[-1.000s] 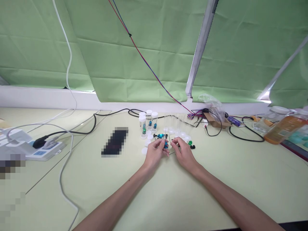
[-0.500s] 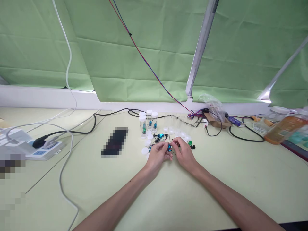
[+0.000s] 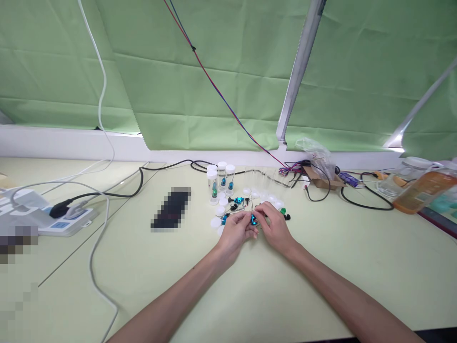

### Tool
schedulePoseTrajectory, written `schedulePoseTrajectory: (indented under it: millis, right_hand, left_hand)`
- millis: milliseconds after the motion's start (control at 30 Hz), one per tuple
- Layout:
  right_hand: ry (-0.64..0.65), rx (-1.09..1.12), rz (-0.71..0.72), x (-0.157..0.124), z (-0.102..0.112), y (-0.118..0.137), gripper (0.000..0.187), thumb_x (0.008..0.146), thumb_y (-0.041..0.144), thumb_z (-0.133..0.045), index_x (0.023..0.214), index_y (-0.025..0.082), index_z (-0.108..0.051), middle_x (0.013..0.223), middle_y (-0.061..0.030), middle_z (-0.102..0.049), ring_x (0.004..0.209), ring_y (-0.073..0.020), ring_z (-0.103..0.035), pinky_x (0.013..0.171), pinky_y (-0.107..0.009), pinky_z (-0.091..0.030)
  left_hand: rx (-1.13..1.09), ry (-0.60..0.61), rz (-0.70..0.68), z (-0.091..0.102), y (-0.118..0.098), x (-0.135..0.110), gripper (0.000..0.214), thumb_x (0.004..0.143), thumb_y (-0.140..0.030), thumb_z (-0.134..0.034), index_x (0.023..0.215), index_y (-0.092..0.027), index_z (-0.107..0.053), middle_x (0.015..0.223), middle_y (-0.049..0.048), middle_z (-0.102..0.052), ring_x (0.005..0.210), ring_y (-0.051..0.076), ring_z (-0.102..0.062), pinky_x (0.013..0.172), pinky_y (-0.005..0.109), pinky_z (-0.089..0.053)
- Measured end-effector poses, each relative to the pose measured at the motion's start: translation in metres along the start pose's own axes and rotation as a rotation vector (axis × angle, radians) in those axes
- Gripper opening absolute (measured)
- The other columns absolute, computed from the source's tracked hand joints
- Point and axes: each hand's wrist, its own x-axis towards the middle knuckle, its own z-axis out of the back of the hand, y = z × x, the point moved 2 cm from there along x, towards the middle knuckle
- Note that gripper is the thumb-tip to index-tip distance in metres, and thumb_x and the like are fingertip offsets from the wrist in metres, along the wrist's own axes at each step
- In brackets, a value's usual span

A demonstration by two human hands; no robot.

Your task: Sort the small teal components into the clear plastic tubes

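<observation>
My left hand [image 3: 235,230] is closed on a small shiny blue metallic piece [image 3: 253,219] with a thin metal stem rising from it. From the other side, my right hand [image 3: 275,227] pinches at the same piece with thumb and fingertips; its exact grip is partly hidden. Just beyond my hands lie another blue piece [image 3: 239,200], small black parts [image 3: 234,207] and a green piece [image 3: 283,211]. White round caps [image 3: 216,223] are scattered around them. Behind stand several clear tubes with white caps [image 3: 230,177], holding blue or green pieces.
Uncapped clear tubes [image 3: 270,177] stand behind the parts. A blurred dark rectangle [image 3: 171,209] lies to the left, past it a white power strip [image 3: 67,224] with cables. At right are a cardboard box [image 3: 323,180] with a plastic bag, wires and an orange-brown bottle [image 3: 421,193].
Both hands stay together around the blue piece, with only a slight shift of the fingers. The view has moved very slightly.
</observation>
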Motion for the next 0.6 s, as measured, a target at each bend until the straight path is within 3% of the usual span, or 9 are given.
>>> schedulePoseTrajectory:
  millis: [600]
  right_hand:
    - [0.019,0.043,0.003,0.0,0.0026,0.0001,0.02,0.098,0.029,-0.045,0.088,0.022,-0.061,0.084,-0.005,-0.055,0.081,-0.0194,-0.055,0.072,-0.032,-0.046]
  left_hand:
    - [-0.041,-0.012,0.005,0.0003,0.0012,-0.0015,0.028,0.071,-0.035,-0.078,0.076,-0.013,-0.062,0.062,-0.0013,-0.056,0.049,0.008,-0.055,0.047,0.022,-0.045]
